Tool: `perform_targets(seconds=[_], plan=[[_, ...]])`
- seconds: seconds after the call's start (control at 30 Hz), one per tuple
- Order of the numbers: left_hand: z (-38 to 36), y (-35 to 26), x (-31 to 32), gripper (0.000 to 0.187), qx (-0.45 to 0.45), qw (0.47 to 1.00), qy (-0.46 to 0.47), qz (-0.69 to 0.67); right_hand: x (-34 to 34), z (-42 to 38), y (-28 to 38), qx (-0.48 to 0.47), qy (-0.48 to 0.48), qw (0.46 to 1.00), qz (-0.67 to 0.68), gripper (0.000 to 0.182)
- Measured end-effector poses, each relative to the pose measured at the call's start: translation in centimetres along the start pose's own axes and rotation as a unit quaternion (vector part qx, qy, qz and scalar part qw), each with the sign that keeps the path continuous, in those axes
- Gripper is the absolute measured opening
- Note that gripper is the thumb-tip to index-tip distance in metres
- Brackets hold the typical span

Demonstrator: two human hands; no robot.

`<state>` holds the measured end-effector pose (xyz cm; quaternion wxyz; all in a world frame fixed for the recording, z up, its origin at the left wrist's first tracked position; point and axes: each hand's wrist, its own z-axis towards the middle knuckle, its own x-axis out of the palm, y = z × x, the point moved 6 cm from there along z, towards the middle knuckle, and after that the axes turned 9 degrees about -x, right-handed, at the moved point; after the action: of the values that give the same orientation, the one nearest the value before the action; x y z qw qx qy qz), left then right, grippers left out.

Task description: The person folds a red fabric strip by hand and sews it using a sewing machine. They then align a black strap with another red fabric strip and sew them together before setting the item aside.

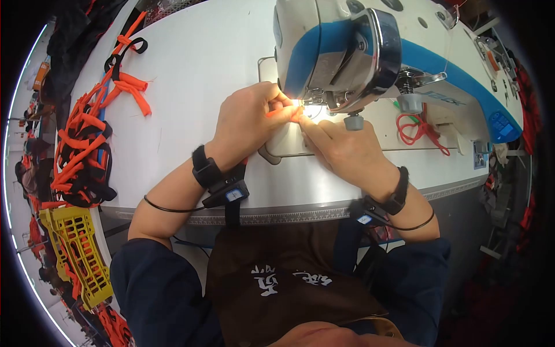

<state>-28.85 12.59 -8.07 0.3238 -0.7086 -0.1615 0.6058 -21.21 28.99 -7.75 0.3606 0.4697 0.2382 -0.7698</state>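
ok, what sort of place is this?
Most likely a sewing workshop or garment factory floor: there's a sewing machine on a white worktable, a heap of orange and black strips at its left, and a yellow crate holding more orange pieces.

I see a small orange piece [270, 114], seemingly fabric, pinched in the fingers of the left hand [245, 118]. It sits in the bright patch of light under the head of the white-and-blue sewing machine [300, 40]. The right hand's [347, 150] fingertips are just beside its lit end. Fingers cover most of it, so I get only slivers of vivid colour and cannot tell whether it is folded.
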Motion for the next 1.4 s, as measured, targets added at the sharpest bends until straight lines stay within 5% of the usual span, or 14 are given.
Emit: perform_targets(seconds=[1.4], plan=[[0.11, -0.09, 0.04, 0.026, 0.039, 0.998, -0.058, 0.007, 0.01, -0.23, -0.04, 0.064, -0.021, 0.998, -0.006, 0.031]])
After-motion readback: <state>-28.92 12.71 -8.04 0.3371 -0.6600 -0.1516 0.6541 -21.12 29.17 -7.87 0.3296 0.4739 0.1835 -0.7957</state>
